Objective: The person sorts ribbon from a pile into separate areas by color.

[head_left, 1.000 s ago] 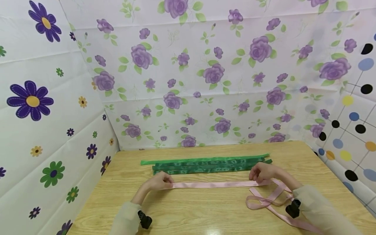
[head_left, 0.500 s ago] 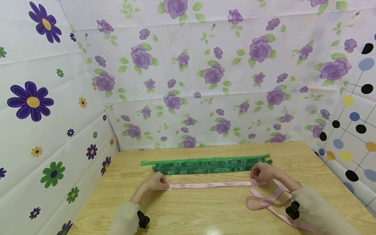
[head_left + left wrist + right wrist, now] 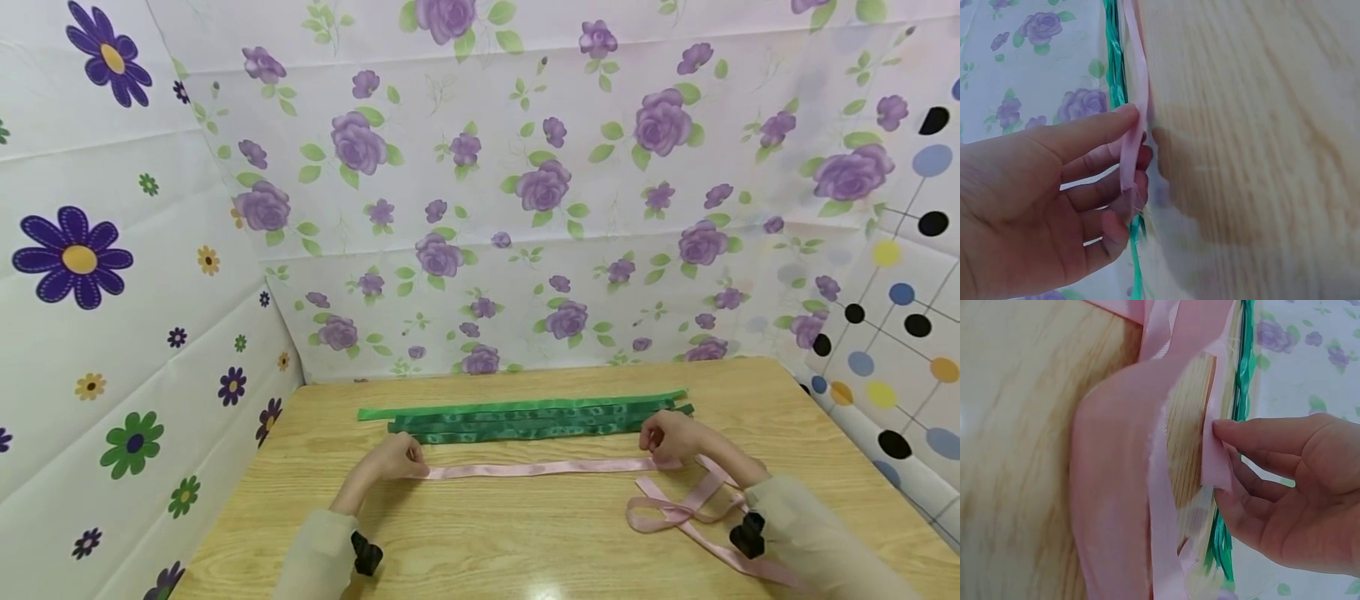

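A pink satin ribbon (image 3: 536,469) stretches nearly straight across the table between both hands. My left hand (image 3: 393,458) pinches it close to its left end; in the left wrist view the cut end of the ribbon (image 3: 1129,169) lies against the fingers. At the other side my right hand (image 3: 671,435) pinches the pink ribbon (image 3: 1213,453) between thumb and fingers. Behind the stretched length, several dark green ribbons (image 3: 480,436) lie side by side, with one brighter green ribbon (image 3: 450,411) along their far edge.
More pink ribbon (image 3: 648,521) lies in loose loops below the right hand and trails toward the right sleeve (image 3: 817,533). The wooden table (image 3: 510,533) ends at a flowered cloth backdrop (image 3: 517,283), with patterned cloth on both sides.
My left hand has shifted slightly to the left, still pinching the pink ribbon's end. The right hand has barely moved, and the green ribbons lie as before.
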A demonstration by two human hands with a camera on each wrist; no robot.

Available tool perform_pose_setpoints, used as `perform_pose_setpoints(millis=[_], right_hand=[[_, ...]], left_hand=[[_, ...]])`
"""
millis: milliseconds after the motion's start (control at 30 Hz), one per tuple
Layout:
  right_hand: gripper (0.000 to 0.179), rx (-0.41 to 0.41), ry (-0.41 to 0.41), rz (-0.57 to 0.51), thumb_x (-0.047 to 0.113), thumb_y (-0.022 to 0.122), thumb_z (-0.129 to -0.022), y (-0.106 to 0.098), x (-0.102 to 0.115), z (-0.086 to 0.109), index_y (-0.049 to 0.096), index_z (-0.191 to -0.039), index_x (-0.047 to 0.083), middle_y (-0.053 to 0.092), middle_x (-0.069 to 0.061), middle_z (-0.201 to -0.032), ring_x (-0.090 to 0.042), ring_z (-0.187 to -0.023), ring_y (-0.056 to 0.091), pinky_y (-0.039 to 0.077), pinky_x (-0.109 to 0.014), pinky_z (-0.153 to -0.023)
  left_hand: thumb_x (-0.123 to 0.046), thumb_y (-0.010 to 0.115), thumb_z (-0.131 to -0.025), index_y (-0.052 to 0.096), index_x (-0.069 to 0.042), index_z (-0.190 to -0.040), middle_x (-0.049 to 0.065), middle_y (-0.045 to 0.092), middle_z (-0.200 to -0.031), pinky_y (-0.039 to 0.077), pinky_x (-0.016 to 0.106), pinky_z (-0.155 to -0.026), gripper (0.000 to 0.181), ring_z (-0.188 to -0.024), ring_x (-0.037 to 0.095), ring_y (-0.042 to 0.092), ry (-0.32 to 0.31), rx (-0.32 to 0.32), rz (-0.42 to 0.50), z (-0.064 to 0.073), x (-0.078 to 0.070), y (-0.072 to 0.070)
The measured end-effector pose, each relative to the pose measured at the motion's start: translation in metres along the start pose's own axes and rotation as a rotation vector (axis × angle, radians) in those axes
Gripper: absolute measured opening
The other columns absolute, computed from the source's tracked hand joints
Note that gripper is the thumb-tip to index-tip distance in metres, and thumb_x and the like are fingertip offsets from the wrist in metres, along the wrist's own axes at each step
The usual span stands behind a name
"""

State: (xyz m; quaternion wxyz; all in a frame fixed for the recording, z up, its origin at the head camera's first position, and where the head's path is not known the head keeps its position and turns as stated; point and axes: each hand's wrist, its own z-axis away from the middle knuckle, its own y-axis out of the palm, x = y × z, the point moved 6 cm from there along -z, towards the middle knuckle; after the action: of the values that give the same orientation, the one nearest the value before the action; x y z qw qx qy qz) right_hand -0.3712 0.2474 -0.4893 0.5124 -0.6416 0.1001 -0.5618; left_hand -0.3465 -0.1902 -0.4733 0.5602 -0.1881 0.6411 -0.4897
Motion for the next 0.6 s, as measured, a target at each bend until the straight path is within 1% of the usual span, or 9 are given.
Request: perform_pose_setpoints(millis=[167, 267, 400, 467, 533, 600], right_hand=[[0.013, -0.011, -0.029, 0.016, 0.0, 0.066, -0.076, 0.0, 0.004, 0.001, 0.062, -0.088, 0.002, 0.06, -0.004, -0.076, -0.007, -0.064, 0.049, 0.042, -0.022, -0.055], [0.011, -0.039, -0.038, 0.047, 0.002, 0.065, -0.077, -0.003, 0.007, 0.003, 0.063, -0.087, 0.004, 0.061, -0.003, -0.079, -0.007, -0.067, 0.051, 0.042, -0.022, -0.057], [0.007, -0.07, -0.051, 0.054, 0.004, 0.062, -0.079, -0.008, 0.012, 0.006, 0.063, -0.086, 0.006, 0.064, -0.005, -0.083, -0.011, -0.073, 0.057, 0.045, -0.023, -0.061], [0.006, -0.077, -0.06, 0.047, 0.005, 0.06, -0.082, -0.01, 0.014, 0.007, 0.063, -0.087, 0.005, 0.064, -0.006, -0.082, -0.012, -0.072, 0.057, 0.045, -0.023, -0.06], [0.006, -0.078, -0.077, 0.044, 0.006, 0.059, -0.084, -0.011, 0.016, 0.008, 0.063, -0.088, 0.004, 0.064, -0.007, -0.083, -0.013, -0.071, 0.058, 0.045, -0.023, -0.06], [0.007, -0.082, -0.092, 0.046, 0.007, 0.058, -0.086, -0.012, 0.018, 0.009, 0.062, -0.09, 0.003, 0.064, -0.009, -0.084, -0.015, -0.073, 0.058, 0.045, -0.023, -0.061]], left_hand=[[-0.011, 0.068, -0.08, 0.066, -0.006, -0.074, 0.002, 0.058, -0.066, 0.036, 0.022, -0.051, 0.009, -0.055, 0.009, 0.042, -0.085, -0.013, -0.047, 0.002, -0.001, -0.003], [-0.01, 0.069, -0.08, 0.066, -0.006, -0.075, 0.003, 0.06, -0.07, 0.038, 0.025, -0.052, 0.007, -0.058, 0.012, 0.045, -0.141, -0.029, -0.071, 0.005, -0.001, -0.007], [-0.009, 0.069, -0.079, 0.066, -0.005, -0.076, 0.005, 0.061, -0.071, 0.038, 0.026, -0.052, 0.006, -0.058, 0.014, 0.045, -0.203, -0.051, -0.101, 0.008, -0.001, -0.014], [-0.01, 0.069, -0.078, 0.066, -0.006, -0.075, 0.005, 0.061, -0.071, 0.038, 0.026, -0.052, 0.006, -0.058, 0.014, 0.045, -0.221, -0.06, -0.123, 0.01, -0.001, -0.016], [-0.01, 0.068, -0.08, 0.067, -0.006, -0.076, 0.003, 0.061, -0.071, 0.038, 0.026, -0.052, 0.006, -0.059, 0.014, 0.045, -0.226, -0.07, -0.141, 0.011, -0.003, -0.017], [-0.012, 0.066, -0.082, 0.066, -0.006, -0.076, 0.003, 0.061, -0.07, 0.037, 0.026, -0.051, 0.008, -0.058, 0.013, 0.045, -0.217, -0.087, -0.156, 0.011, -0.005, -0.019]])
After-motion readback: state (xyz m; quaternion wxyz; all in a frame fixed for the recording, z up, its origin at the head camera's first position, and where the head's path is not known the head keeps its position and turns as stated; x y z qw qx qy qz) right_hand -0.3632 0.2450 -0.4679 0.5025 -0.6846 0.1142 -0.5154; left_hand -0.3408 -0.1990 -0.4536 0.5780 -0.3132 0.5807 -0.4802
